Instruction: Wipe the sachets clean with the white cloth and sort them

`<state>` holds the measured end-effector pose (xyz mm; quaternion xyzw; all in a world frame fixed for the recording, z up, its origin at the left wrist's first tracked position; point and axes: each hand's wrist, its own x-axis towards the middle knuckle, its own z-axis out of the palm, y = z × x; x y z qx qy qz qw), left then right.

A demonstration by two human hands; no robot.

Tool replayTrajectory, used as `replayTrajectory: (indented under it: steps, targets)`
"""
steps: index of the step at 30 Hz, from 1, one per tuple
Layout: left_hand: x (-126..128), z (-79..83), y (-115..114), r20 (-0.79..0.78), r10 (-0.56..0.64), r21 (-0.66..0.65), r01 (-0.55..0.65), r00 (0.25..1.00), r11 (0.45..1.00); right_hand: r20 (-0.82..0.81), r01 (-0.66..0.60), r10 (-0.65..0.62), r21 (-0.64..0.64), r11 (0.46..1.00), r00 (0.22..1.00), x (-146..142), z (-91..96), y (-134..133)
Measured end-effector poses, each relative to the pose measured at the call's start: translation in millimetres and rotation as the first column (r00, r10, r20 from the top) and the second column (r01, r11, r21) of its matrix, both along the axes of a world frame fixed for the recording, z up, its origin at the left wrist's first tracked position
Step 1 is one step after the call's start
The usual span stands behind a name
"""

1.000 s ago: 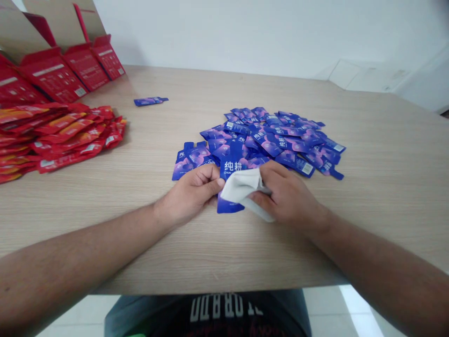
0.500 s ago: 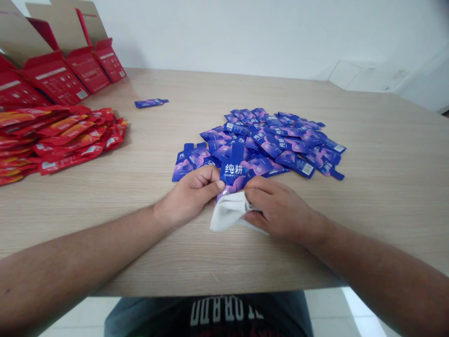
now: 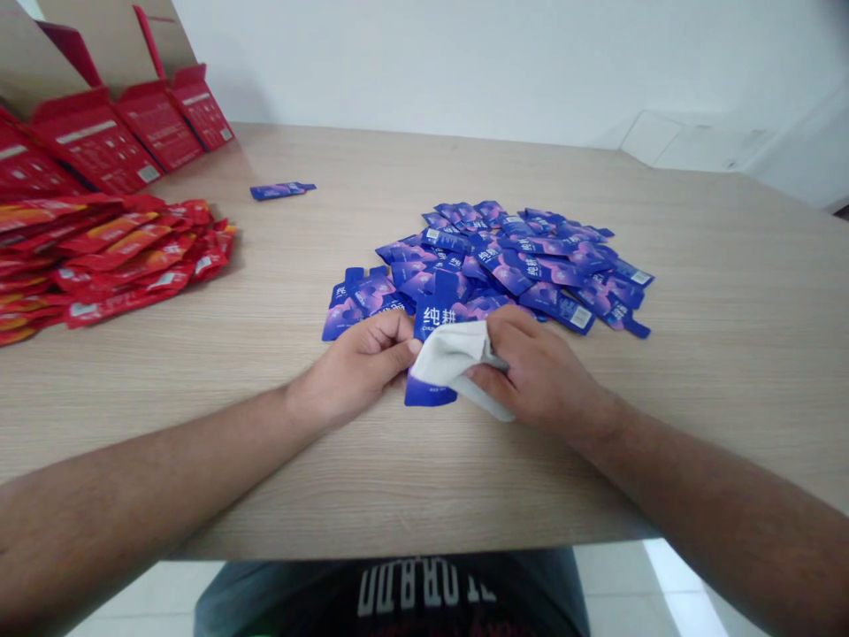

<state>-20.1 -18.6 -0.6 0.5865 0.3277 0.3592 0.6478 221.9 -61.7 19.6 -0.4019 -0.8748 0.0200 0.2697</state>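
Observation:
My left hand [image 3: 372,356] pinches the left edge of a blue and purple sachet [image 3: 431,395] with a narrow tab at its top. A folded white cloth [image 3: 451,352] lies across the middle of this sachet and hides part of it. Fingers curled, my right hand [image 3: 537,370] is closed on the cloth. Just beyond both hands spreads a pile of similar blue and purple sachets [image 3: 523,265], overlapping one another in several directions.
At the left lies a heap of red and orange sachets [image 3: 126,252]. Behind it stand open red cartons [image 3: 99,137] with raised flaps. One blue sachet [image 3: 282,191] rests alone near the back of the wooden table [image 3: 736,354]. A white wall [image 3: 431,71] borders the far edge.
My right hand and the cloth have moved up and away from me over the held sachet, uncovering its lower end. My left hand keeps its pinch in nearly the same spot.

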Motion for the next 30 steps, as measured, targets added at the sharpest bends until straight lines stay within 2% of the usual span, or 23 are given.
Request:
replayTrajectory:
  steps: [3,4,7,8,11,13,16,17,21,25,30]
  targets:
    - [0,0.8,-1,-0.019,-0.012,0.036,0.012,1.000,0.999,0.088,-0.147,0.149,-0.030,0.989,0.985,0,1.0,-1]
    - [1,0.9,-1,-0.016,-0.015,0.043,0.016,1.000,0.999,0.081,-0.139,0.141,-0.021,0.990,0.987,0,1.3,0]
    - [2,1.1,-4,0.002,-0.019,0.028,0.019,1.000,0.999,-0.016,0.027,-0.027,0.035,0.999,1.000,2,2.0,1]
    - [2,1.5,-4,-0.004,-0.016,0.028,0.016,1.000,0.999,-0.021,0.043,-0.043,0.037,0.998,0.999,2,2.2,1]
    - [2,4.9,-6,-0.080,-0.016,0.103,0.024,0.997,0.994,0.080,-0.109,0.108,-0.004,0.994,0.991,1,3.9,-1]
    - [1,8.7,-6,-0.147,-0.058,0.188,0.085,0.988,0.978,0.086,-0.129,0.129,-0.005,0.992,0.988,1,5.8,-2]
    - [0,14.2,-7,-0.206,-0.138,0.279,0.194,0.969,0.941,-0.061,0.076,-0.073,0.051,0.996,0.995,4,8.7,0]
    - [0,15.4,-7,-0.216,-0.159,0.291,0.219,0.963,0.931,-0.087,0.098,-0.093,0.056,0.994,0.992,4,9.2,1]
    - [1,16.3,-8,-0.255,-0.230,0.283,0.300,0.939,0.911,-0.013,-0.061,0.061,-0.010,0.998,0.998,5,9.4,4]
    - [2,15.5,-9,-0.232,-0.194,0.319,0.263,0.953,0.911,-0.109,0.102,-0.099,0.027,0.994,0.989,7,9.0,5]
    - [3,15.6,-8,-0.234,-0.236,0.307,0.302,0.943,0.903,-0.028,0.003,-0.003,-0.015,1.000,1.000,9,9.1,6]
